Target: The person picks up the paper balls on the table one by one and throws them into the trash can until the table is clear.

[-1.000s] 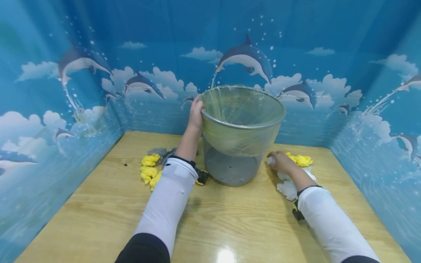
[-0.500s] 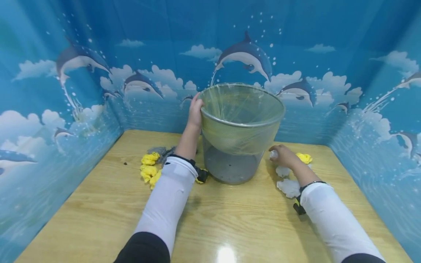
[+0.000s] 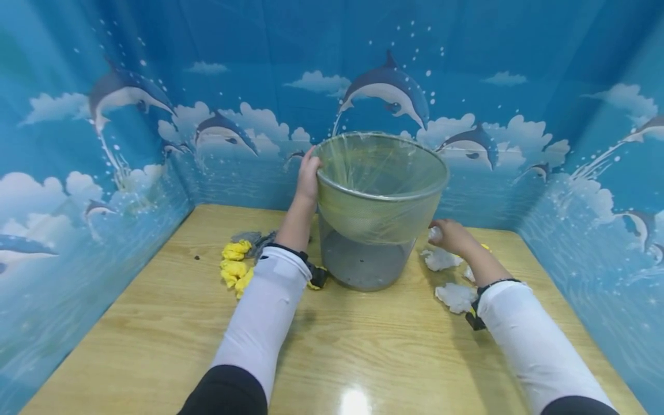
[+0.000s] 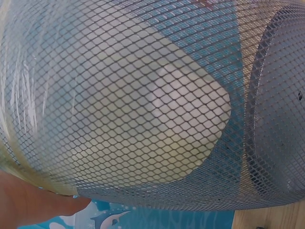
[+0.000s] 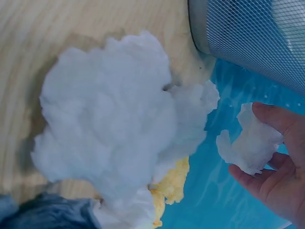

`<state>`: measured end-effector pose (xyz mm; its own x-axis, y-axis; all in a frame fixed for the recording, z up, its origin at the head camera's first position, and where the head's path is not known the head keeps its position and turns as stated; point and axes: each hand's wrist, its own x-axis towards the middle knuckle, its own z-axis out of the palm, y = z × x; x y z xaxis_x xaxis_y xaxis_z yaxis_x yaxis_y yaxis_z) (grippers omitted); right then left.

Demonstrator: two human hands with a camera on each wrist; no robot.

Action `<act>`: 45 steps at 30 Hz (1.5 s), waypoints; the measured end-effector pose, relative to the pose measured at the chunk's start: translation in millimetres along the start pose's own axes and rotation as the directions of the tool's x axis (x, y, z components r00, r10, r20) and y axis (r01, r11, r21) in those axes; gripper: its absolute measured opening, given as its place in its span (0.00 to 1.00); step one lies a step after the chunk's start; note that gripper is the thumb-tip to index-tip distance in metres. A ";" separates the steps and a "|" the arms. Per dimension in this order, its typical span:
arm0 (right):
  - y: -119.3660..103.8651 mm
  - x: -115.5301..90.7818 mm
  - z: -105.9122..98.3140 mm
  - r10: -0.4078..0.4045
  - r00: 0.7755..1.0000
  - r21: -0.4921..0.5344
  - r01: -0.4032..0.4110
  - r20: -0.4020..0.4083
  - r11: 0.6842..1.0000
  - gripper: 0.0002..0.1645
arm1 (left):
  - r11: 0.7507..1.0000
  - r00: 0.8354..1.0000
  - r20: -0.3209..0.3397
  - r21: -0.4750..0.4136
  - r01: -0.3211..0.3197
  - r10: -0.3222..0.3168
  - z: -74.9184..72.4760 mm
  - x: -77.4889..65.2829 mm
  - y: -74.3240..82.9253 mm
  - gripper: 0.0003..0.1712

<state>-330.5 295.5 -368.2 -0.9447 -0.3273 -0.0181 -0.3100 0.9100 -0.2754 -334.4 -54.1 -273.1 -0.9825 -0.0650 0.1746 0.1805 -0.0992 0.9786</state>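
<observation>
My left hand [image 3: 308,178] grips the left rim of a mesh wastebasket [image 3: 365,265]. A thin, see-through yellowish bag [image 3: 378,219] lines the basket and folds over its rim. Through the mesh in the left wrist view, a white lump [image 4: 190,105] shows low in the bag. To the right of the basket, my right hand [image 3: 452,237] pinches a crumpled white tissue [image 5: 252,140] between thumb and fingers, outside the basket and below its rim. Other crumpled white tissues [image 3: 456,297] lie on the table beneath that hand.
Left of the basket lie several crumpled yellow papers [image 3: 234,269] and grey crumpled pieces [image 3: 261,245]. A yellow piece [image 5: 172,183] lies by the white tissues on the right. Blue dolphin-print curtains [image 3: 249,173] enclose the wooden table [image 3: 332,346] at the back and sides.
The right hand has risen slightly away from the table and shifted right with the tissue, uncovering more white tissues below. The left hand and the basket stay nearly where they were.
</observation>
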 end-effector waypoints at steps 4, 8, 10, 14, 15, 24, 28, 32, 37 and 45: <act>-2.1 -1.0 -7.9 0.008 1.000 -0.013 -0.008 -0.004 1.000 0.27 | 1.000 1.000 0.004 0.005 0.000 0.000 -0.8 1.0 -0.8 0.40; -3.6 -2.0 -17.6 0.028 0.999 0.002 -0.028 -0.015 1.000 0.27 | 1.000 1.000 0.005 0.007 -0.006 0.006 -1.0 0.8 -0.7 0.40; -4.0 -3.2 -23.4 0.040 0.999 0.013 -0.039 -0.021 0.999 0.27 | 1.000 1.000 0.007 0.003 -0.015 0.015 -0.6 0.2 -0.4 0.40; -4.2 -7.0 -37.9 0.057 0.998 0.032 -0.056 -0.028 0.998 0.28 | 1.000 1.000 0.014 0.006 -0.025 0.025 1.7 1.0 -0.3 0.40; -4.8 -7.8 -42.3 0.056 0.998 0.031 -0.055 -0.030 0.998 0.28 | 1.000 0.999 0.016 0.007 -0.027 0.027 2.3 1.1 -0.5 0.40; -18.9 -5.7 -82.0 0.121 0.991 0.005 -0.121 -0.049 0.993 0.32 | 1.000 1.000 -0.012 0.016 -0.026 0.026 2.1 -0.2 -2.7 0.41; -24.8 -4.7 -98.6 0.143 0.987 0.005 -0.143 -0.074 0.990 0.32 | 1.000 1.000 -0.015 0.018 -0.021 0.022 0.9 -0.7 -2.4 0.41; -30.7 -5.4 -113.2 0.132 0.984 0.001 -0.133 -0.124 0.991 0.31 | 1.000 1.000 -0.011 0.015 -0.015 0.015 0.1 -0.5 -1.7 0.40; -38.6 -6.1 -132.2 0.135 0.974 0.015 -0.135 -0.182 0.991 0.33 | 1.000 1.000 -0.011 0.016 -0.019 0.019 -0.1 -0.5 -2.2 0.41; -56.1 -7.6 -160.4 0.160 0.955 0.024 -0.159 -0.250 0.987 0.36 | 1.000 1.000 -0.004 0.015 -0.016 0.016 0.1 -0.3 -1.9 0.40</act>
<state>-323.1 287.8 -198.5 -0.9784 -0.1039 0.1787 -0.1535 0.9441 -0.2918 -334.5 -53.8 -275.0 -0.9793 -0.0707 0.1896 0.1952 -0.0835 0.9772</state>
